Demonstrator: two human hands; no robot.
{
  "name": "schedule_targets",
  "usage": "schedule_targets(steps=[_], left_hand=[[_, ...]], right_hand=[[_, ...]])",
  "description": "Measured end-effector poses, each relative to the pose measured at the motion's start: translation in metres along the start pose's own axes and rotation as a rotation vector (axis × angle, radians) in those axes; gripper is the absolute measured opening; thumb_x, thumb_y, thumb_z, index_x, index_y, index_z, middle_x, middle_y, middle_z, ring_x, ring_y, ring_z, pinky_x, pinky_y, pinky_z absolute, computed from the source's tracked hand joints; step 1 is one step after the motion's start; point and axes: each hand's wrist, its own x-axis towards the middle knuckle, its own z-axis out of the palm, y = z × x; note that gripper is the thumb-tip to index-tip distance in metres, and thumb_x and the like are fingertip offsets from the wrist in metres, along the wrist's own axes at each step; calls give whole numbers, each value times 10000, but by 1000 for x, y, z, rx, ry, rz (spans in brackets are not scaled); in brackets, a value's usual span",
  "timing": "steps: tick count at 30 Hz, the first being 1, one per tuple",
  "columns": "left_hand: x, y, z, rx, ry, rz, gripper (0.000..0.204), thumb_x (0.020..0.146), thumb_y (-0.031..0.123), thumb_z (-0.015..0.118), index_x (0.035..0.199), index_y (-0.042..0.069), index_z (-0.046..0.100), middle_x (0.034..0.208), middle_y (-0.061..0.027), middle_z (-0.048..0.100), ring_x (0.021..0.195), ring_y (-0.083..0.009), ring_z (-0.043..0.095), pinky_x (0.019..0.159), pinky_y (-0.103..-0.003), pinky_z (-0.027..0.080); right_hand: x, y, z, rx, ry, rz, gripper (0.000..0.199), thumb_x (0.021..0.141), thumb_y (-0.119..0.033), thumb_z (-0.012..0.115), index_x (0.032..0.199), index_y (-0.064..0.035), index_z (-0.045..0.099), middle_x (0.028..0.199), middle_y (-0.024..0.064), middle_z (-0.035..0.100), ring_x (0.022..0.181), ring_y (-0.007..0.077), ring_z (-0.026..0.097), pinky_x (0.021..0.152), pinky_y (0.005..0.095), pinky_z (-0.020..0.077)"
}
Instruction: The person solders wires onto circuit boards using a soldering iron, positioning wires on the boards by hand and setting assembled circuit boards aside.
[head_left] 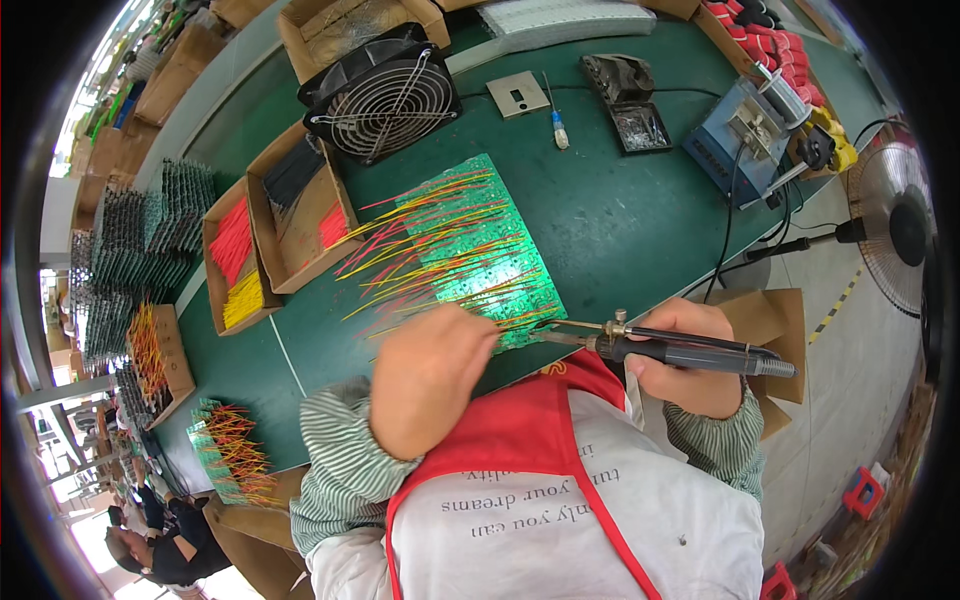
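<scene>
Wrapped around the soldering iron, your right hand has it firmly; your left hand curls its fingers together by the red and yellow wires, but whether they pinch one, I cannot tell. On the green table, the circuit board lies before you. Best keep it still, fingers clear, tip lightly placed.

**Wired circuit board, soldering iron close**

On my feed, the green circuit board lies flat, askew, red and yellow wires trailing off its left side. The dark-handled soldering iron points left, tip at the near edge.
</scene>
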Motion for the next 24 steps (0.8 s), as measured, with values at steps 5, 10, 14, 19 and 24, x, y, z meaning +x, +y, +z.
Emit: schedule_targets(steps=[5,10,14,19,24], left_hand=[[6,0,21,-57,-152,36,68,743,72,634,777,26,599,733,-95,566,690,-277,565,602,-359,447],[6,-1,25,-61,-126,36,68,746,80,632,772,25,602,720,-92,554,671,-271,558,591,-358,440],[7,0,24,-75,-130,20,65,745,81,631,772,28,605,701,-88,541,649,-262,550,580,-353,433],[8,0,25,-77,-139,12,62,746,85,631,763,31,605,693,-84,538,633,-256,546,570,-352,429],[8,0,25,-80,-134,19,62,745,86,630,753,31,603,687,-86,536,624,-256,546,561,-353,428]], right_hand=[[-5,0,-4,10,-3,42,133,700,-59,675,766,-11,570,579,13,549,455,65,483,425,213,375],[-5,2,-2,26,4,53,127,705,-58,671,763,-9,569,579,12,546,458,64,476,424,215,373],[-3,3,-1,25,-4,32,124,702,-51,667,761,-7,567,571,12,544,457,64,480,424,216,376],[-1,4,-2,-14,-30,27,120,693,-44,664,753,-14,564,528,-3,528,438,58,476,425,216,380],[-1,4,-1,-27,-15,13,118,692,-46,663,753,-17,566,525,-3,528,435,58,479,418,215,379]])
